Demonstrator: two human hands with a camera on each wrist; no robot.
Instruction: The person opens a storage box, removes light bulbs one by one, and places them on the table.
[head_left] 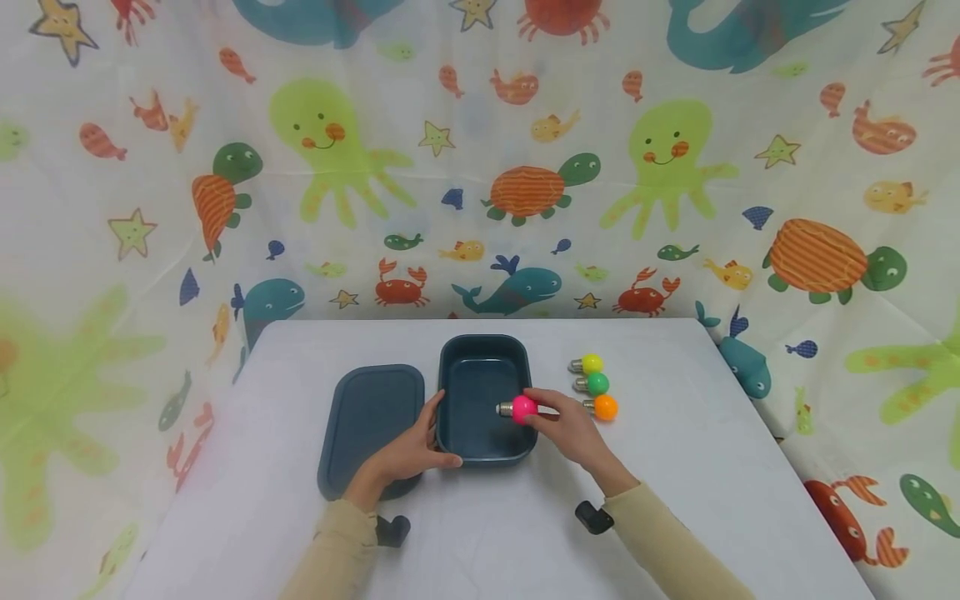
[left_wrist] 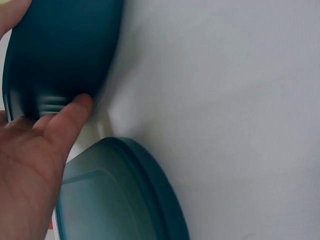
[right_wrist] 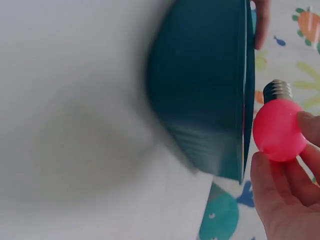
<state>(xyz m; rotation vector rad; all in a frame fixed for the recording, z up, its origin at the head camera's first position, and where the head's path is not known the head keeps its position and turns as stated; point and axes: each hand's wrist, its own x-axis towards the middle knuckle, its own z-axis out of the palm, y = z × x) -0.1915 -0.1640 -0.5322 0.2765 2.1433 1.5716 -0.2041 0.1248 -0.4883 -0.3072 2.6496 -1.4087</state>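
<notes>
A pink light bulb (head_left: 524, 408) with a silver screw base is pinched between the thumb and fingers of my right hand (head_left: 573, 432). The bulb is over the right part of a dark blue rectangular container (head_left: 480, 379), its base pointing left. In the right wrist view the pink bulb (right_wrist: 279, 131) shows beside the container's rim, above its wall. My left hand (head_left: 408, 452) grips the container's near left corner, thumb along the front and fingers at the left side. In the left wrist view the thumb (left_wrist: 72, 117) presses the container's outer wall.
Left of the container lies a flat dark blue lid (head_left: 375, 417), partly under my left forearm's line. Yellow (head_left: 592, 363), green (head_left: 597, 383) and orange (head_left: 606, 407) bulbs lie in a column to the right. A sea-animal curtain (head_left: 525, 250) hangs behind the white table (head_left: 675, 467).
</notes>
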